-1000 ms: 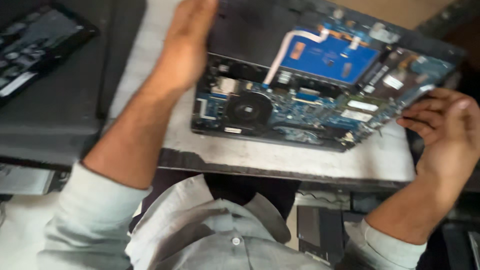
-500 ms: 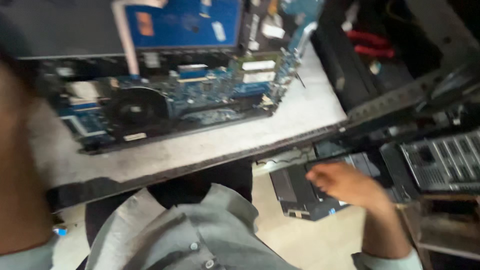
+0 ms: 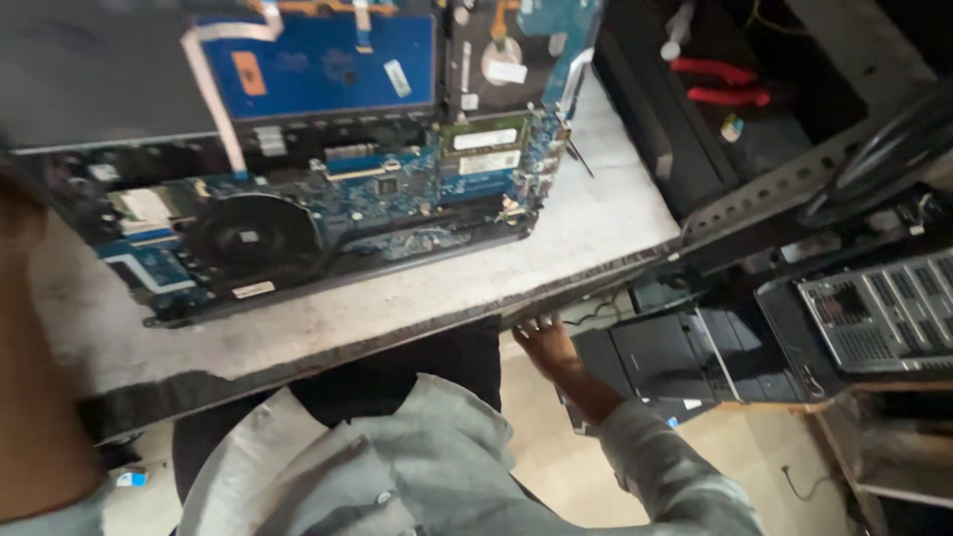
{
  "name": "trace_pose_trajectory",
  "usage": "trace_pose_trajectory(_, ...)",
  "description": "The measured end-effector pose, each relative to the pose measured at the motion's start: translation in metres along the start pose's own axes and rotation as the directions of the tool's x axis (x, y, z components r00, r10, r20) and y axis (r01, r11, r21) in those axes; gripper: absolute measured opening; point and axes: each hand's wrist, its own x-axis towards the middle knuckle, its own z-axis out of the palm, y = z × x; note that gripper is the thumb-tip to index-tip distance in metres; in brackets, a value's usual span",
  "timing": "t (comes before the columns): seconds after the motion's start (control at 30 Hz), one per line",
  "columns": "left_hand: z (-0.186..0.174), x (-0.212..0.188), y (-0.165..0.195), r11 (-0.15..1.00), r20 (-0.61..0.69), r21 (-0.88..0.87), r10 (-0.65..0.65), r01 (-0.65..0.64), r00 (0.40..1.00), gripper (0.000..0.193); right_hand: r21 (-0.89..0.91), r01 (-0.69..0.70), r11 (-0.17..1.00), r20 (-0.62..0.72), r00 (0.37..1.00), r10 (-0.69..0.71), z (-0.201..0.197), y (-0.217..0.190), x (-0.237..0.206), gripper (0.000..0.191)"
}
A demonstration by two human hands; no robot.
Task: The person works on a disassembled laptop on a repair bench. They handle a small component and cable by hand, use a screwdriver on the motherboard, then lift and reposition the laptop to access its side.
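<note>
Blue circuit boards show inside the opened laptop [image 3: 328, 169], which lies on the grey workbench [image 3: 596, 238], its far edge cut off by the frame. Your right hand [image 3: 544, 342] sits below the bench's front edge; its fingers are tucked under, so you cannot tell their grip. Your left forearm [image 3: 35, 397] blurs past, hand out of view.

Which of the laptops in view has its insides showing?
The opened laptop on the table, its blue circuit board and round black fan exposed. The black laptops stacked below, near the right hand, are closed.
</note>
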Motion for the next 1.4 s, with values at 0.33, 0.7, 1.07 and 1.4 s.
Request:
trace_pose_trajectory(0.33,0.0,0.003,0.01,0.997,0.011,-0.083,0.003,-0.002,1.0,0.06,0.62,-0.571,0.538,0.704,0.708,-0.061,-0.009,0.017,-0.016,0.04)
trace_pose_trajectory(0.7,-0.002,0.002,0.008,0.989,0.015,-0.144,0.019,-0.016,1.0,0.061,0.887,-0.421,-0.189,0.34,0.873,-0.349,-0.038,-0.015,-0.041,0.049)
trace_pose_trajectory(1.07,-0.01,-0.002,0.003,0.982,0.02,-0.189,0.015,-0.011,1.0,0.062,0.86,-0.135,0.492,0.373,0.824,-0.427,-0.126,-0.052,-0.025,0.049)
trace_pose_trajectory(1.4,-0.014,-0.003,-0.006,0.974,0.035,-0.227,0.013,-0.005,0.999,0.063,0.638,0.352,0.684,-0.637,0.741,0.213,-0.153,0.001,-0.06,0.029)
